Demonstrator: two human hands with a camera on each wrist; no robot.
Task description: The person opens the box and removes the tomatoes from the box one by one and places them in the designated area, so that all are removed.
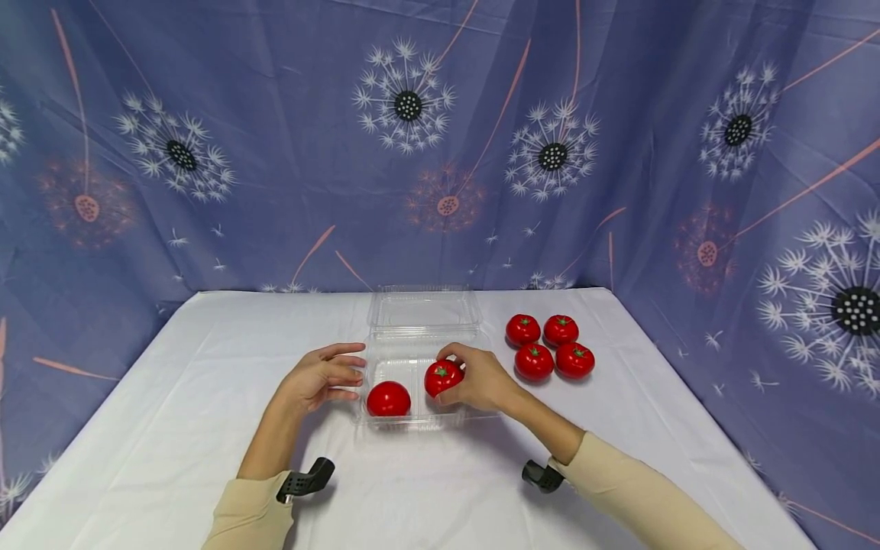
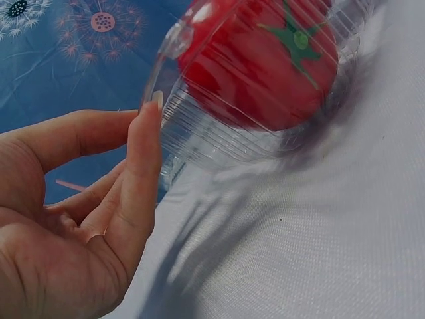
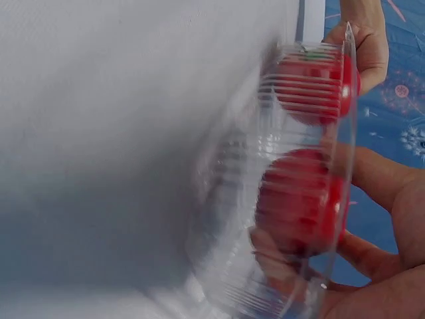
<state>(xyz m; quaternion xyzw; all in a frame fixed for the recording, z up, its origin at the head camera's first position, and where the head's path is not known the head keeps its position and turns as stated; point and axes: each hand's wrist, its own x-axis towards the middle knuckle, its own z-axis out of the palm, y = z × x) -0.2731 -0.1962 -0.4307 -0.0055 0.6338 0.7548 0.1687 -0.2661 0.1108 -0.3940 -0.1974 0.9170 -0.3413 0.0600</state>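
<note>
A clear plastic clamshell container [image 1: 419,420] lies with its lid [image 1: 422,312] folded back. One red tomato [image 1: 389,399] sits in its front left part; its green stem top shows through the wall in the left wrist view. My right hand [image 1: 477,380] grips another tomato [image 1: 443,378] between thumb and fingers, inside the container's right half. Through the ribbed wall, the right wrist view shows fingers around this tomato [image 3: 299,203]. My left hand [image 1: 321,380] is at the container's left side, fingers extended and slightly bent, fingertips [image 2: 156,101] right at the rim.
Several more red tomatoes [image 1: 534,362] with green stems stand grouped on the white-covered table [image 1: 206,397], right of the container. A blue curtain [image 1: 289,137] with dandelion prints hangs behind and beside the table. Black wrist cameras [image 1: 309,478] sit on both sleeves.
</note>
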